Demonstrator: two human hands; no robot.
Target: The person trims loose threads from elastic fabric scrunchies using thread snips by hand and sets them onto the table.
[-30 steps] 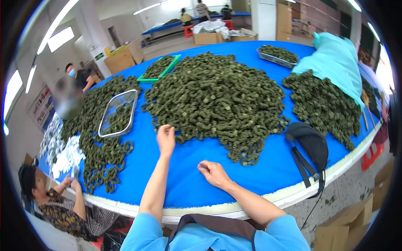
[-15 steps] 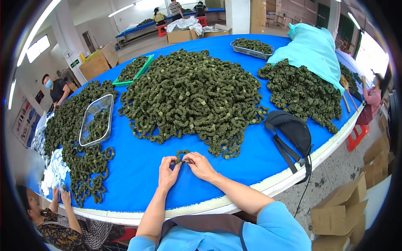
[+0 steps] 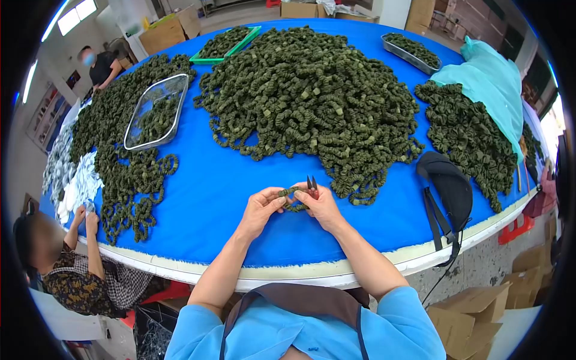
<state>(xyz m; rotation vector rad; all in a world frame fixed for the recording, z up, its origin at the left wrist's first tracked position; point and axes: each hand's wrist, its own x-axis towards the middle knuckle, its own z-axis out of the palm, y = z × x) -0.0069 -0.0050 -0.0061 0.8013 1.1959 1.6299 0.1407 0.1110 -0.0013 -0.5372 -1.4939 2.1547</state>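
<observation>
My left hand (image 3: 263,210) is closed, pinching one side of a dark green ruffled scrunchie (image 3: 287,192) between thumb and fingers. My right hand (image 3: 322,207) is closed around small red-handled snips (image 3: 312,187), their dark blades pointing up and slightly apart. Its thumb and fingertips also meet the scrunchie's other side. The ring hangs between both hands, above the blue cloth (image 3: 240,186). Just beyond the hands rises a large heap of similar scrunchies (image 3: 312,96).
At left lie another heap (image 3: 114,120), a wire basket (image 3: 157,113) and white pieces (image 3: 81,183). A green tray (image 3: 225,45) and metal tray (image 3: 411,53) stand behind. A black bag (image 3: 447,192) and teal sack (image 3: 489,90) are right. A co-worker (image 3: 78,264) sits left, another person (image 3: 103,67) beyond.
The head view has tilted down and shifted, so the table's things sit higher and further right. My hands have moved slightly apart, and the snips now show upright in my right hand.
</observation>
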